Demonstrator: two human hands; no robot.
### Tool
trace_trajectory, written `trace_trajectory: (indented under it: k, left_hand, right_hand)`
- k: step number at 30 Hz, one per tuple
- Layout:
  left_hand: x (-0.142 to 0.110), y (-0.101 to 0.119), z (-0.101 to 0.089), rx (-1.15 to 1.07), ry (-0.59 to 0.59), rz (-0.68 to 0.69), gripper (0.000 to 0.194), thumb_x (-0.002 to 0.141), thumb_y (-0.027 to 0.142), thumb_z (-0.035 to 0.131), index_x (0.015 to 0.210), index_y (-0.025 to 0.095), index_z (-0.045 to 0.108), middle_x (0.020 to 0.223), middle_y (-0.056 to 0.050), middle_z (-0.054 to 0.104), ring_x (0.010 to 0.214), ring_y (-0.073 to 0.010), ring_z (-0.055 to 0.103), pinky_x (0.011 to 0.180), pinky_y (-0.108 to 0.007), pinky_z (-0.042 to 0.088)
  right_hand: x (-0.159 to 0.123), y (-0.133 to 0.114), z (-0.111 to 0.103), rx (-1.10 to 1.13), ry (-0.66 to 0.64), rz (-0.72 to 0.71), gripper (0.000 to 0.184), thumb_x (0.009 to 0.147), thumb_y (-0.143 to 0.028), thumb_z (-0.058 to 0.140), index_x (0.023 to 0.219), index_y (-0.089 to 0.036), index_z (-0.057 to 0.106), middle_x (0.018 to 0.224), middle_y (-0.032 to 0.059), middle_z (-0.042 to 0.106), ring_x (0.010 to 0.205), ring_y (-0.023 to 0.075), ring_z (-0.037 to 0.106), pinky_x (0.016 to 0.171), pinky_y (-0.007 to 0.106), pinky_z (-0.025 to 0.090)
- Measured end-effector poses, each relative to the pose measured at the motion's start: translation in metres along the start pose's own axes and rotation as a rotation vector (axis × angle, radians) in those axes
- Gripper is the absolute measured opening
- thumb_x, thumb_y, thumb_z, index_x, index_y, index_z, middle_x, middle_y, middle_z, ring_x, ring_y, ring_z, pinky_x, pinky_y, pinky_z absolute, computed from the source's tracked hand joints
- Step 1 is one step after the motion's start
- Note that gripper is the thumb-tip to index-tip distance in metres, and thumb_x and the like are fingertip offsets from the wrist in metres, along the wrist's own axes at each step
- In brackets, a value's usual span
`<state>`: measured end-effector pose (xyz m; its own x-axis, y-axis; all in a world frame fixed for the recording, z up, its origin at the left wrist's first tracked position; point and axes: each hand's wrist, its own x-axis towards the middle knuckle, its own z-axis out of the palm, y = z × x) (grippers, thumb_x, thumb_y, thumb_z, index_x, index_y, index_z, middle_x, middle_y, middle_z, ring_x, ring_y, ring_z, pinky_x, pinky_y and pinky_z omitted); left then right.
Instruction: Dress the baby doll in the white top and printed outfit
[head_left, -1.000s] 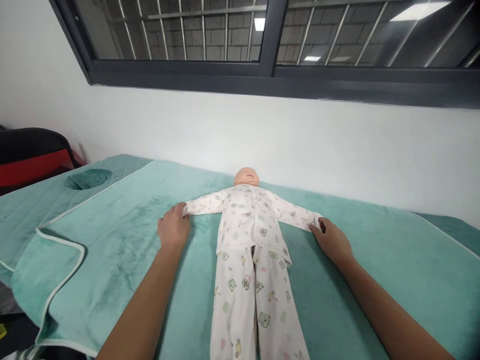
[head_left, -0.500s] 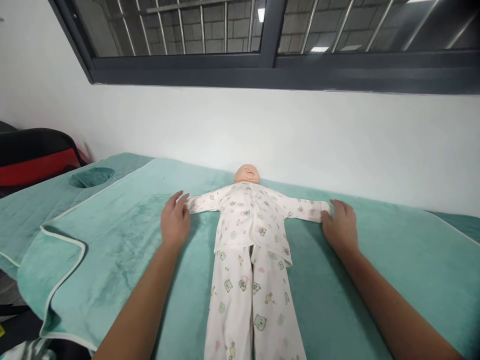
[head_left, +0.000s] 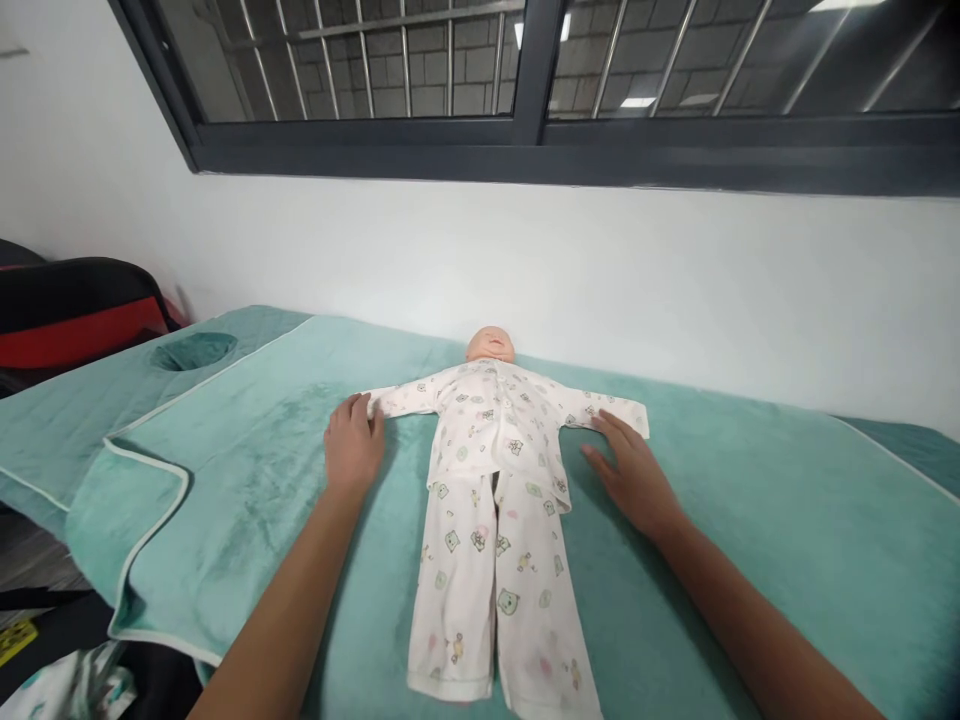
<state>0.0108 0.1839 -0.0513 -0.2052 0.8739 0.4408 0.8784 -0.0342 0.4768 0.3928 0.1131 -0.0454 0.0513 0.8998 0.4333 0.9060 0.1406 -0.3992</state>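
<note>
A baby doll lies on its back in white printed pyjamas, its arms spread wide. The long-sleeved top is fastened down the front and overlaps the waist of the trousers, whose legs lie straight. At the end of the sleeve on the left, my left hand has its thumb and fingers closed about the cuff. My right hand is open beside the other sleeve, fingertips at its lower edge and thumb spread towards the top. The doll's hands do not show.
A teal padded cover with pale piping spreads under the doll, its left edge wavy. Farther left is a round hole in the bed. Behind stand a white wall, a dark-framed window and a black-and-red chair back.
My right hand has left the cuff and moved inward along the sleeve, its fingers stretching out. My left hand has closed at the other cuff. The view has shifted slightly.
</note>
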Motion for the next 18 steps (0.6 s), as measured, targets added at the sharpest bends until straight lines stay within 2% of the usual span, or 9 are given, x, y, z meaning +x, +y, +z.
trace_trajectory:
  k: [1,3,6,7,8,10,12,14,18]
  left_hand:
    - [-0.013,0.002,-0.008,-0.081,0.014,0.024,0.042,0.096,0.037,0.038,0.125,0.014,0.058,0.132,-0.016,0.056,0.127,-0.0282,0.048,0.108,-0.043,0.037]
    - [-0.049,0.006,-0.027,-0.294,-0.036,0.068,0.037,0.095,0.039,0.041,0.115,0.017,0.062,0.118,-0.012,0.063,0.114,-0.0246,0.057,0.102,-0.038,0.044]
    - [-0.123,0.011,-0.051,-0.569,-0.273,0.106,0.031,0.095,0.04,0.044,0.106,0.023,0.067,0.102,-0.007,0.067,0.094,-0.0209,0.064,0.086,-0.034,0.053]
    - [-0.149,0.012,-0.056,-0.627,-0.319,0.156,0.03,0.094,0.039,0.046,0.109,0.025,0.067,0.1,-0.008,0.066,0.093,-0.0208,0.064,0.084,-0.034,0.054]
    - [-0.173,0.013,-0.057,-0.67,-0.34,0.217,0.03,0.093,0.039,0.048,0.114,0.027,0.066,0.1,-0.008,0.065,0.092,-0.0212,0.064,0.082,-0.034,0.055]
    - [-0.211,0.016,-0.053,-0.705,-0.283,0.399,0.04,0.084,0.043,0.063,0.121,0.029,0.065,0.103,-0.011,0.063,0.091,-0.0236,0.064,0.076,-0.035,0.057]
    - [-0.235,0.019,-0.044,-0.605,-0.222,0.438,0.046,0.08,0.037,0.069,0.125,0.032,0.064,0.099,-0.011,0.061,0.087,-0.0234,0.064,0.073,-0.036,0.058]
    - [-0.246,0.023,-0.036,-0.556,-0.139,0.377,0.041,0.083,0.028,0.065,0.124,0.034,0.064,0.092,-0.01,0.06,0.082,-0.0221,0.063,0.07,-0.036,0.058]
    - [-0.253,0.029,-0.034,-0.609,-0.068,0.326,0.038,0.088,0.019,0.056,0.122,0.033,0.064,0.085,-0.008,0.058,0.077,-0.0196,0.062,0.067,-0.032,0.056]
  right_hand:
    - [-0.015,-0.017,-0.007,0.095,-0.002,-0.015,0.037,0.093,-0.045,0.045,0.12,-0.023,0.056,0.133,0.0133,0.056,0.124,0.0299,0.051,0.103,0.047,0.044]
    - [-0.052,-0.053,-0.018,0.309,-0.15,-0.059,0.022,0.095,-0.042,0.044,0.099,-0.024,0.057,0.106,0.0081,0.064,0.095,0.0225,0.062,0.083,0.037,0.053]
    - [-0.11,-0.094,-0.026,0.489,-0.352,-0.187,0.015,0.095,-0.036,0.047,0.089,-0.024,0.054,0.089,0.0044,0.062,0.076,0.017,0.061,0.069,0.029,0.053]
    - [-0.126,-0.102,-0.025,0.477,-0.363,-0.234,0.014,0.089,-0.038,0.058,0.091,-0.025,0.055,0.091,0.0047,0.063,0.077,0.0179,0.062,0.069,0.029,0.053]
    - [-0.14,-0.106,-0.023,0.459,-0.319,-0.264,0.023,0.082,-0.04,0.068,0.094,-0.025,0.056,0.092,0.005,0.064,0.079,0.0191,0.063,0.069,0.029,0.054]
    - [-0.159,-0.11,-0.018,0.416,-0.213,-0.265,0.031,0.075,-0.036,0.075,0.098,-0.026,0.057,0.093,0.0051,0.065,0.079,0.0198,0.064,0.068,0.028,0.055]
    - [-0.17,-0.112,-0.013,0.409,-0.137,-0.193,0.019,0.081,-0.03,0.068,0.094,-0.026,0.056,0.088,0.0032,0.064,0.072,0.017,0.064,0.063,0.025,0.053]
    - [-0.177,-0.116,-0.009,0.44,-0.124,-0.124,0.005,0.087,-0.027,0.059,0.088,-0.025,0.055,0.081,0.0012,0.063,0.066,0.0146,0.062,0.06,0.022,0.052]
    - [-0.192,-0.132,-0.008,0.52,-0.084,-0.081,0.013,0.089,-0.028,0.056,0.078,-0.024,0.054,0.075,0.0007,0.062,0.063,0.0138,0.061,0.061,0.022,0.052]
